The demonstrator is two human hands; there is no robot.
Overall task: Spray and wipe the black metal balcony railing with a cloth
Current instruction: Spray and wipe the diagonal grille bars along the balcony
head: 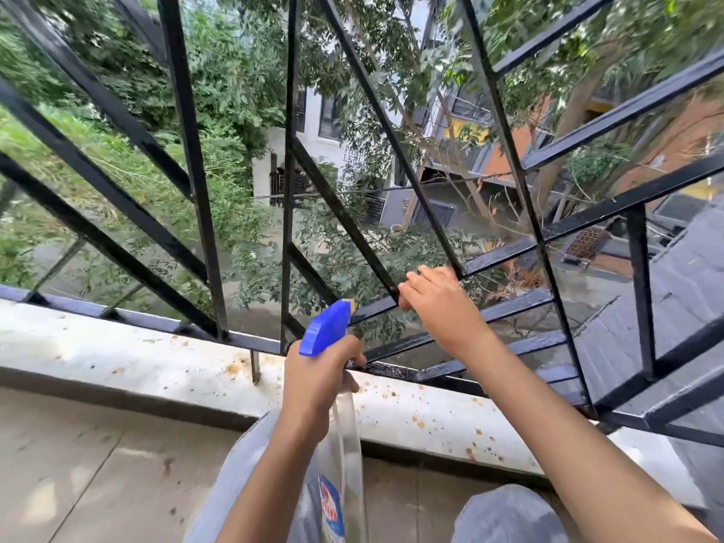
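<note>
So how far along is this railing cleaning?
Lower bars of the railing glisten wet, so some spraying looks done. Now the left hand aims the spray bottle at it while the right hand grips a bar. No cloth is in view, so wiping, and the upper bars, seem left.

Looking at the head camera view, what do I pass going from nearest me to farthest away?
Spray bottle in the left hand → stained concrete ledge → black metal railing → leafy trees → white building.

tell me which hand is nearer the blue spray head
Left. The left hand grips the bottle just under the blue spray head; the right hand is apart from it, off to its right, fingers curled round a railing bar.
</note>
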